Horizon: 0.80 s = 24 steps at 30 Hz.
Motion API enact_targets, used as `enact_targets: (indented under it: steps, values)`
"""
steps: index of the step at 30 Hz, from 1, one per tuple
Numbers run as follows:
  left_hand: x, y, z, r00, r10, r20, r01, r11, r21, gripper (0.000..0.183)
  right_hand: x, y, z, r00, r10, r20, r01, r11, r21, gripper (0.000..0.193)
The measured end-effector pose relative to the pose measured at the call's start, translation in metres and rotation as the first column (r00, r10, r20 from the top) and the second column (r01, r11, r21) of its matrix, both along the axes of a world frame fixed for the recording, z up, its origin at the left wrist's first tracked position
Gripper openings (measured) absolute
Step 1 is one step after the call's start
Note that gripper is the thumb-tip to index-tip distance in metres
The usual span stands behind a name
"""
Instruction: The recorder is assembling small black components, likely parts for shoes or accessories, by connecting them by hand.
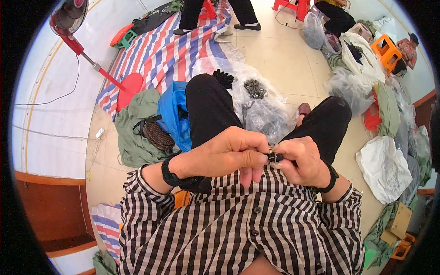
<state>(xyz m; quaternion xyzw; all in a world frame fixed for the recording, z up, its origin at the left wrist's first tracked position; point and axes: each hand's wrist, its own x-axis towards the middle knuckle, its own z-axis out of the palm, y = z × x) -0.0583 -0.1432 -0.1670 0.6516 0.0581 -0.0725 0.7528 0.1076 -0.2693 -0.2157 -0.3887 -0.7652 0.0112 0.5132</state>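
Above my lap, my left hand (229,153) and my right hand (302,158) meet fingertip to fingertip. Both pinch a small black buckle-like piece (275,157) with a bit of metal showing on it. Fingers cover much of it, so its exact kind is unclear. Beyond the hands, between my knees, lies a clear plastic bag (270,120). A heap of small dark parts (255,89) rests on the plastic, and a bundle of black strips (223,79) is by my left knee.
At my left are a blue bag (173,103), a brown woven bag (158,136) on green cloth and a red-based fan (130,90). Striped sheeting (160,55) covers floor ahead. Filled bags and a white sack (384,169) line the right. Other people are at the far side.
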Motion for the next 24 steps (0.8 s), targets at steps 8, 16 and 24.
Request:
enact_targets:
  steps: [8,16,24]
  values:
    - [-0.003,-0.009,-0.002,0.997,0.065,0.037,-0.070,0.988,0.141,0.015,0.001,-0.003,0.001,1.000,0.009,-0.013,-0.010,0.999,-0.050,0.030]
    - [-0.004,-0.020,-0.004,0.981,0.159,0.107,-0.186,0.928,0.322,0.006,0.001,-0.002,-0.003,1.000,-0.016,-0.012,0.016,0.999,-0.051,0.032]
    - [-0.002,-0.026,-0.023,0.928,0.178,0.328,-0.341,0.759,0.554,0.007,0.001,-0.003,-0.006,1.000,-0.021,-0.008,0.020,0.997,-0.070,0.031]
